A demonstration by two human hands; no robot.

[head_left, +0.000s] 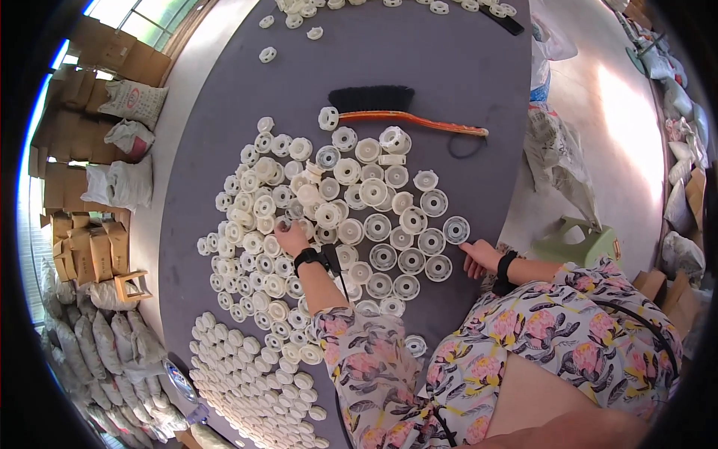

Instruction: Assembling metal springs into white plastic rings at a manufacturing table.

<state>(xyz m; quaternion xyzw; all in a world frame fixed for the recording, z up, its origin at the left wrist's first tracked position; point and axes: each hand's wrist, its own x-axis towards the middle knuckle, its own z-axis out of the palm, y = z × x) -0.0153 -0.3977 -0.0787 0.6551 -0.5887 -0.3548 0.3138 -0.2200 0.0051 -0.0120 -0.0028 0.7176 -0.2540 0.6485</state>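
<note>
My left hand (290, 238) reaches into a spread of white plastic wheel-shaped parts (372, 191). Its fingers are closed around one small part (283, 224) amid the heap, partly hidden by the hand. Toward the table's right edge, my right hand (482, 258) rests with its index finger stretched to the rim of a larger wheel-shaped part (456, 230). Its other fingers are loosely bent, and I see nothing held in them. Several large flat wheels (410, 260) lie in rough rows between my hands.
A black-bristled brush with an orange handle (404, 116) lies beyond the parts. Small white caps (247, 367) cover the near left of the grey table (247, 97). A green stool (576, 238) stands at the right; sacks (112, 352) and cardboard boxes (93, 251) line the left.
</note>
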